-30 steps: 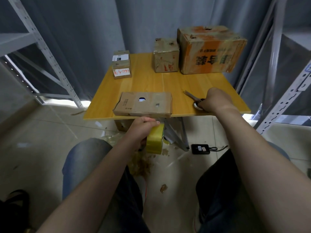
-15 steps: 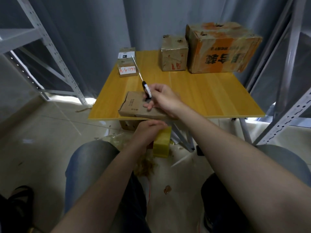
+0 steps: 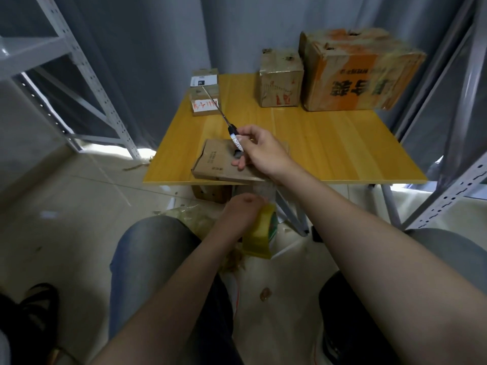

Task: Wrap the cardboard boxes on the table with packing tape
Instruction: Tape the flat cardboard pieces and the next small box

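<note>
Nearest, below the table edge and above the knees, the left hand [image 3: 241, 212] has its fingers curled round the tape [image 3: 259, 234], a yellowish roll held on edge. A pale film seems to rise from the roll toward the table, though it is too faint to be sure.

Just above, the flat box [image 3: 221, 164] lies at the near edge of the table [image 3: 329, 148], its front side about flush with the rim. The right hand [image 3: 263, 154] hovers over it, thumb and fingers clamped on the handles of the scissors [image 3: 232, 129], blades together and pointing up and away to the left. One fingertip reaches the box top.

This box looks thin, light and worn, with a hole in its top, so it would likely slide on the smooth wood and dent under a hard squeeze. It is better pinned flat with a palm, or lifted by its long edges, than gripped mid-panel. The tape is best held through the core, since loose film clings to itself.

Farther back stand two small boxes [image 3: 205, 93] stacked at the left. At the far edge are a mid box [image 3: 280, 80] and a big box [image 3: 353, 75] — both glossy with tape.
</note>
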